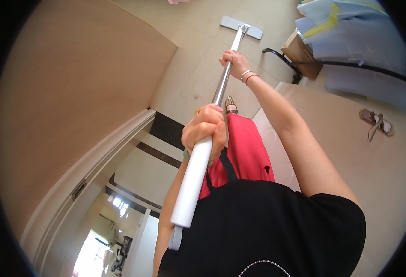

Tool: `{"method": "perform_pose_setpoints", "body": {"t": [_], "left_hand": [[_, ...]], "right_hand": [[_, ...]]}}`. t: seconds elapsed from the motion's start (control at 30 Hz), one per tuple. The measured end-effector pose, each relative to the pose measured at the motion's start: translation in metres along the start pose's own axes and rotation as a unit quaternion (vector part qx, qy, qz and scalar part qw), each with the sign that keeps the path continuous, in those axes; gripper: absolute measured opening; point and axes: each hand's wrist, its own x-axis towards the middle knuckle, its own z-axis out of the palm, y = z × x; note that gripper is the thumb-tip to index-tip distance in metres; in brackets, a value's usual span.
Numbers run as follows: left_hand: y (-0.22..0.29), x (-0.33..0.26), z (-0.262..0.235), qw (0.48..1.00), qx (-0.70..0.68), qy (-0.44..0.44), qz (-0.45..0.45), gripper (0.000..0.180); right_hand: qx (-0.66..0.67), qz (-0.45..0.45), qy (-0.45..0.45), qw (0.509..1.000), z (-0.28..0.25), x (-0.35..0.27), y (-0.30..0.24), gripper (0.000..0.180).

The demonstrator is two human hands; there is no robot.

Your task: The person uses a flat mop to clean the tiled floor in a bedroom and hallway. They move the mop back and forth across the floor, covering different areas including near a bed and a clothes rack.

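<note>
I hold a flat mop with both hands. My left hand (205, 131) is shut around the upper end of its white grip (191, 184), close to my chest. My right hand (234, 60), with bangles on the wrist, is shut on the shiny metal shaft (220, 90) further down. The grey flat mop head (241, 27) rests on the beige tiled floor (189, 78) ahead of me. One of my feet, in a sandal (230, 105), shows just behind the shaft, above my red garment (247, 147).
A large beige door or wall panel (74, 92) fills the left side. At the upper right stand a cardboard box (302, 53), stacked blue sheets (355, 32) and a black tubular frame (286, 57). A pair of sandals (376, 122) lies on the floor at right.
</note>
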Motion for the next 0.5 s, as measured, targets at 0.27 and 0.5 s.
{"method": "perform_pose_setpoints", "body": {"t": [0.27,0.5], "left_hand": [[0.107,-0.066,-0.078,0.997,-0.020,-0.023,-0.065,0.018],[0.227,-0.102,-0.155,0.985,0.045,-0.022,-0.168,0.015]], "right_hand": [[0.052,0.011,0.007,0.999,0.056,-0.118,-0.105,0.022],[0.121,-0.008,-0.020,0.992,0.103,-0.209,-0.240,0.019]]}}
